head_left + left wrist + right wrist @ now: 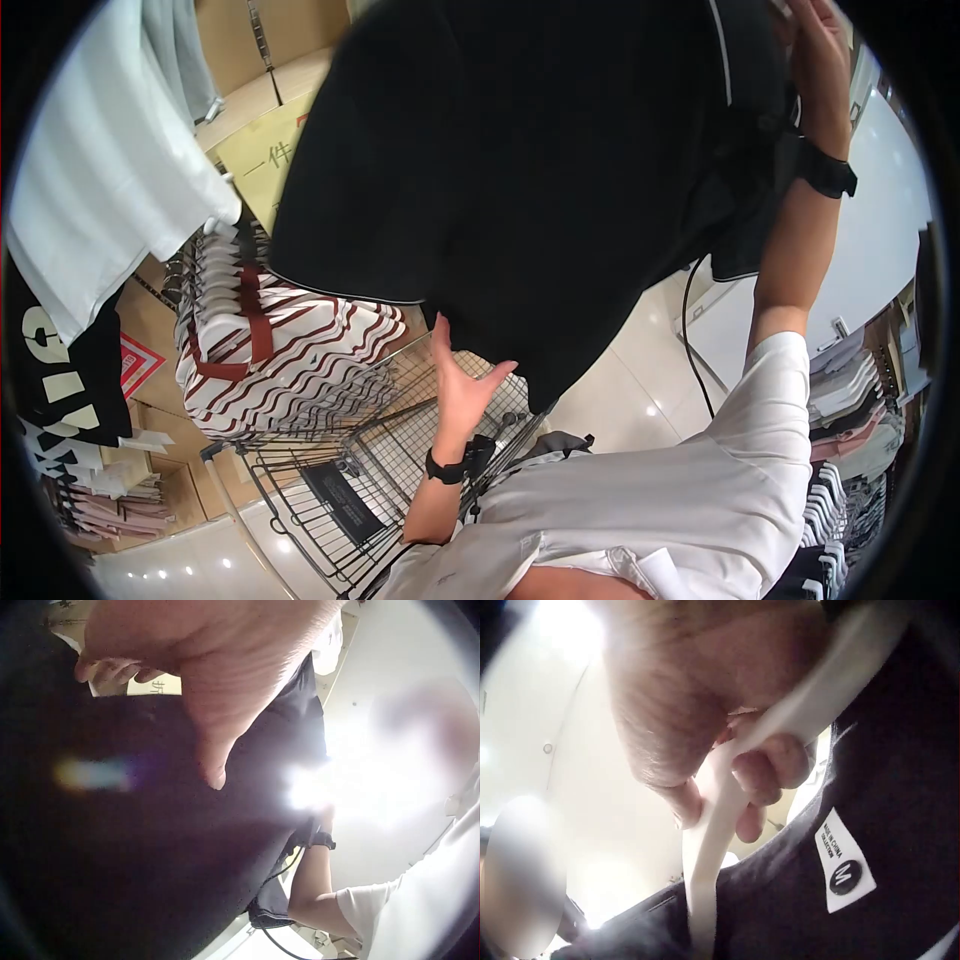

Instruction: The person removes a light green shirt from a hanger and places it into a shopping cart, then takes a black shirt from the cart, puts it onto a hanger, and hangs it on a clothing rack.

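Note:
A large black garment (520,190) with thin white piping hangs spread across the head view. My right hand (822,60), raised at the upper right, grips a white hanger (711,847) at the garment's neck, fingers and thumb curled round it. Inside the collar, a white size label (846,870) marked M shows in the right wrist view. Down at the lower hem is my left hand (465,385), its thumb spread wide from the fingers. In the left wrist view that thumb (212,761) lies straight over the black cloth.
A wire shopping cart (345,500) stands below the left hand. To its left hangs a rack of striped garments (290,370), under a light-coloured garment (120,170) and a yellow sign (255,160). More clothes (850,410) hang at the right. A black cable (688,320) dangles near the right arm.

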Action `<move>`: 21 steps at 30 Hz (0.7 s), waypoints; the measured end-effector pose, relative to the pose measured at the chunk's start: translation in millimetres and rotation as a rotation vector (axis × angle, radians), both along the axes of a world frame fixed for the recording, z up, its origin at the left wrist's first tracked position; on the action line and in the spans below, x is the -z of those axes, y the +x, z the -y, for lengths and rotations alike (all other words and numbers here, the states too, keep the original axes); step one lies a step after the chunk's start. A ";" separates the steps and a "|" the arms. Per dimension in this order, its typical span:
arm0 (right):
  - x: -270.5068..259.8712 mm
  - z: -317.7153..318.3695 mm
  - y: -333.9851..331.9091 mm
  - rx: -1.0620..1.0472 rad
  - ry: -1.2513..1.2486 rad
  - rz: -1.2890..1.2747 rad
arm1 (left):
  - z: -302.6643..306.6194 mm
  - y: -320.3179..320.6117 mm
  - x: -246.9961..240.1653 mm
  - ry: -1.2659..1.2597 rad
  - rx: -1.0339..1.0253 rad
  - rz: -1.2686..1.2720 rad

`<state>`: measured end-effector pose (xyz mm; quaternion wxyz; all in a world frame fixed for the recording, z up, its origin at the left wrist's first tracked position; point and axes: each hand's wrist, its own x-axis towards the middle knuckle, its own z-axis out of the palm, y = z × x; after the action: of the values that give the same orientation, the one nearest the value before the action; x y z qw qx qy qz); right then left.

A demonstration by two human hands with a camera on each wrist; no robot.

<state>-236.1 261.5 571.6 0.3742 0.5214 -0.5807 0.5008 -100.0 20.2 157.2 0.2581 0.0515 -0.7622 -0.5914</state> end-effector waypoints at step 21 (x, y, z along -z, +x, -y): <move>236.9 17.5 -280.7 -0.080 0.568 0.160 | -112.8 -184.4 125.3 0.895 -0.166 0.086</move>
<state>-516.8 244.0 334.7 0.1464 0.5865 -0.7042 0.3723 -284.4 133.0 31.9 0.2251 0.2435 -0.4349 -0.8372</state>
